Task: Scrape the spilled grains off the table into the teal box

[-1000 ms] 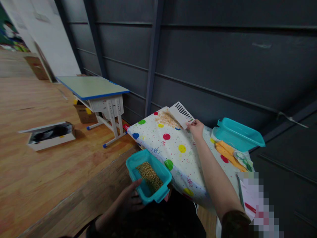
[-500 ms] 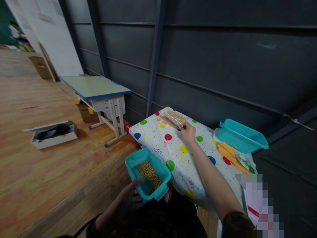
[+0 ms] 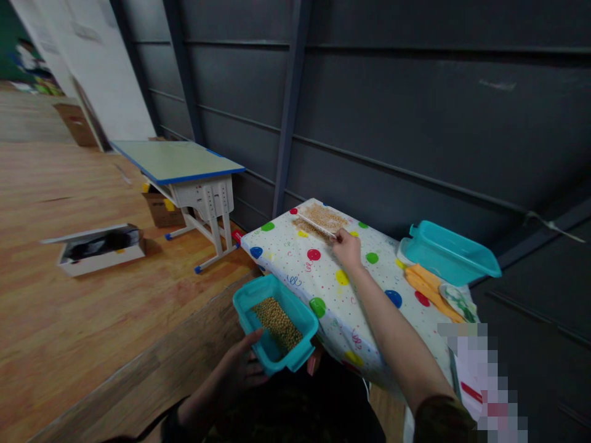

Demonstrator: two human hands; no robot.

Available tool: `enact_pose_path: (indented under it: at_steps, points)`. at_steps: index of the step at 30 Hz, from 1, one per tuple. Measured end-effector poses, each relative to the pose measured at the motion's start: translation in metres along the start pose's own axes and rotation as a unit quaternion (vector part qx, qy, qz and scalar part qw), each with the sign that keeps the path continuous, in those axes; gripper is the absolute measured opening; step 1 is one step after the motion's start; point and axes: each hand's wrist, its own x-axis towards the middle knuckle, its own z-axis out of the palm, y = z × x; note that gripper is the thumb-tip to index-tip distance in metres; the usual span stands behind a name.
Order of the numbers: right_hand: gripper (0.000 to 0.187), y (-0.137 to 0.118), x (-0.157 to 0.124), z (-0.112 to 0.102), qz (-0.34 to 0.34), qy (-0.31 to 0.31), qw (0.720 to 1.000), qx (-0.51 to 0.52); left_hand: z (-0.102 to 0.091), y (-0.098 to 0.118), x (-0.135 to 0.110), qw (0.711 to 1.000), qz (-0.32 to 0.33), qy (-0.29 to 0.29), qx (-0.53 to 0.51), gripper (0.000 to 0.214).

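White scoop (image 3: 316, 225) now edge-on among grains (image 3: 329, 216)

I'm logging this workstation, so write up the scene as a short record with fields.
Left hand: grips the near teal container, thumb over its edge
Right hand: grips a thin white piece, seen edge-on
Near container's contents: round tan beans
Table cover: white with coloured spots
On the cover: loose grains on both sides of the white piece
Right end: second teal container, orange item
Left background: blue-edged desk
Floor: open white box
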Motion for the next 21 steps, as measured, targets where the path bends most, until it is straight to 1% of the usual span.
enact_pose_path:
  at_steps: [2,4,9,13,15,18,21]
  points:
    - [0.015,-0.001,-0.003,-0.001,-0.011,-0.007,1.000,-0.001,0.003,0.003,-0.001,1.000,-0.014,0.000,0.009,0.073]
    - [0.014,-0.002,-0.004,-0.004,-0.022,-0.011,1.000,0.001,0.007,0.005,-0.005,1.000,-0.009,-0.004,0.010,0.066]
    - [0.015,-0.005,0.000,-0.013,-0.037,-0.033,0.999,0.010,0.010,0.008,-0.011,1.000,0.000,-0.008,-0.001,0.069]
    - [0.013,-0.006,0.002,-0.017,-0.029,-0.008,1.000,-0.004,0.007,0.006,-0.006,1.000,-0.023,-0.008,0.006,0.065]
    - [0.012,-0.006,0.002,-0.016,-0.029,-0.008,0.999,-0.012,0.006,0.006,-0.003,1.000,-0.019,-0.018,0.007,0.065]
    - [0.012,-0.007,-0.001,-0.016,-0.035,-0.033,0.999,-0.017,0.004,0.004,-0.002,1.000,-0.003,-0.019,-0.001,0.069]
    - [0.013,-0.009,-0.003,-0.020,-0.047,-0.057,0.997,-0.021,0.002,0.003,0.001,1.000,-0.007,-0.015,-0.001,0.072]
